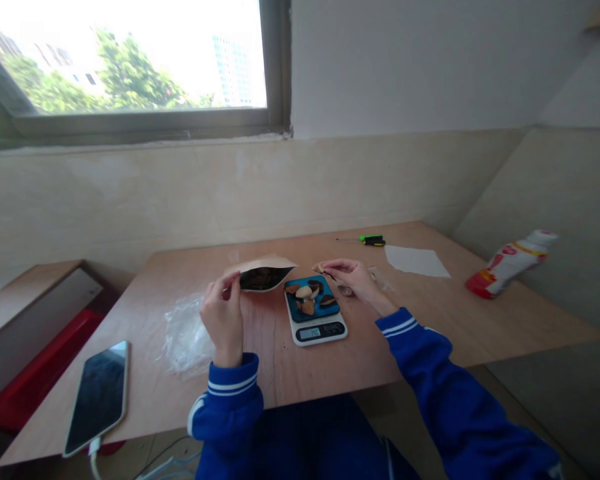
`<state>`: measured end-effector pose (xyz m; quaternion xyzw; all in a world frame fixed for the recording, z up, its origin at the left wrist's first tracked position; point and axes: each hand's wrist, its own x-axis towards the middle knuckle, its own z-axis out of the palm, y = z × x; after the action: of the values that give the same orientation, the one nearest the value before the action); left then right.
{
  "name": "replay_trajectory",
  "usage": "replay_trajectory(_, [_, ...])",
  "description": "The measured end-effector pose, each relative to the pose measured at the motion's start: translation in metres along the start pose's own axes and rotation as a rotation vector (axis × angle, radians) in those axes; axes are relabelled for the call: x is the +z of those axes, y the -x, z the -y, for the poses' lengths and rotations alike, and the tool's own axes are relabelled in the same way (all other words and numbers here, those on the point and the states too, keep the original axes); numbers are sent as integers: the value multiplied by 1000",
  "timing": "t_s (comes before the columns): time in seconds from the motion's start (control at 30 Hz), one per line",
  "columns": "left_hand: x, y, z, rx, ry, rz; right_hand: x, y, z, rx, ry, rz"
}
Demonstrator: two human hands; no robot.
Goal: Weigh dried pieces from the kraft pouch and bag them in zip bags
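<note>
My left hand pinches the near left corner of a paper pouch, whose mouth gapes toward me and shows dark contents I cannot make out. Just right of it stands a white kitchen scale with a blue top. Several dried pieces, brown, dark and one pale and rounded, lie on the blue top. The scale's display is lit, its digits too small to read surely. Over the scale's far right corner, my right hand is closed on a small light-brown dried piece.
Crumpled clear plastic bags lie left of my left hand. A phone with a white cable rests at the table's left edge. Screwdrivers and white paper lie toward the back right. A red-and-white bottle stands at the right.
</note>
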<state>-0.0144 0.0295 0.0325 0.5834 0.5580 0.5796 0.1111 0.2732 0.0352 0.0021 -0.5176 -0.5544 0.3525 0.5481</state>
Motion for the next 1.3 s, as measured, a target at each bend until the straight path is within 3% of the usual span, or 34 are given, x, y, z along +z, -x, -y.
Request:
replay_trajectory(0.1, [2,-14,-2,37,-41,-32,-17,-5,-26,3,157,-14])
replay_trajectory(0.23, [2,-36,-8,65,-77,-72,-16,-11,-49,-46,233,-3])
replay_trajectory(0.43, [3,-68,-9,46,-157,-63,-3,-16,-62,-111,277,84])
replay_trajectory(0.57, [13,-75,-2,77,-162,-74,0,-13,-64,-109,282,119])
replay_trajectory(0.73, [23,-68,15,184,-107,-17,-6,-3,-56,-109,289,138])
replay_trajectory(0.9, [17,-58,28,236,-72,26,-18,17,-31,-112,332,61])
replay_trajectory(1.1, [5,-36,34,125,-58,95,-33,66,0,-106,303,-195])
replay_trajectory(1.3, [-4,-8,52,-12,-94,115,-39,121,-7,90,209,-366])
